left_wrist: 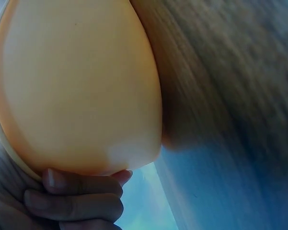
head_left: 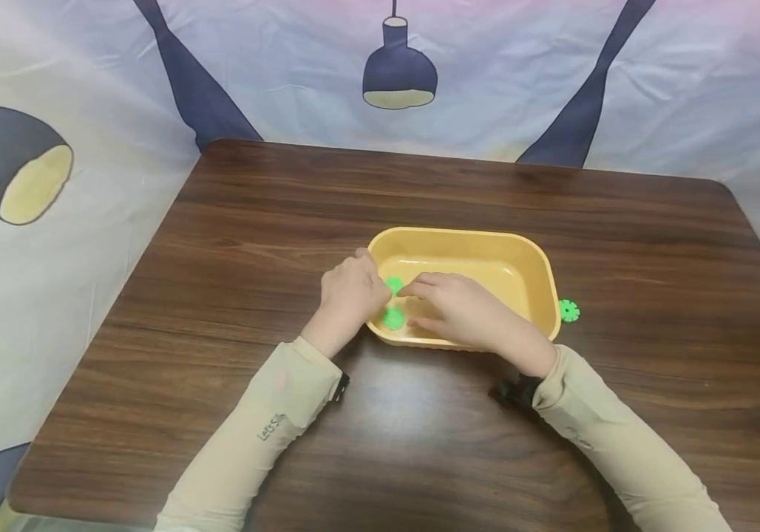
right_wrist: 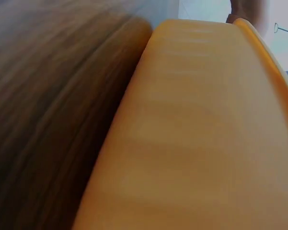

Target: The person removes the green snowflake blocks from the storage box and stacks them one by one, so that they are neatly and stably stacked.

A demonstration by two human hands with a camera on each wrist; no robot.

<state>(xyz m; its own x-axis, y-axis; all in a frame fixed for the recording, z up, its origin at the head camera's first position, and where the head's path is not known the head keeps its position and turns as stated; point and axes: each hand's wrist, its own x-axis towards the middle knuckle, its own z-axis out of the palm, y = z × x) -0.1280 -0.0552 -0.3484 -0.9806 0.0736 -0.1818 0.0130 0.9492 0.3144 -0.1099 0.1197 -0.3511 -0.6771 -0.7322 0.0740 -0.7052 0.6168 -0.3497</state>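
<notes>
A yellow plastic basin (head_left: 533,277) stands on the table; its outer wall fills much of both wrist views. My left hand (head_left: 351,293) grips the basin's left end at the rim, and its curled fingers (left_wrist: 81,206) show beside the outer wall in the left wrist view. Over the front part of the basin reaches my right hand (head_left: 456,307), thumb and fingers apart, with nothing visible between them. Two green notched discs, a rear disc (head_left: 394,284) and a front disc (head_left: 393,318), lie at the basin's left end, between the hands. My right fingers are hidden in the right wrist view.
Another green notched disc (head_left: 569,310) lies outside the basin, by its right end. The dark wood-grain table (head_left: 233,244) extends around the basin on all sides. Behind it hangs a cloth backdrop (head_left: 486,74) printed with lamps.
</notes>
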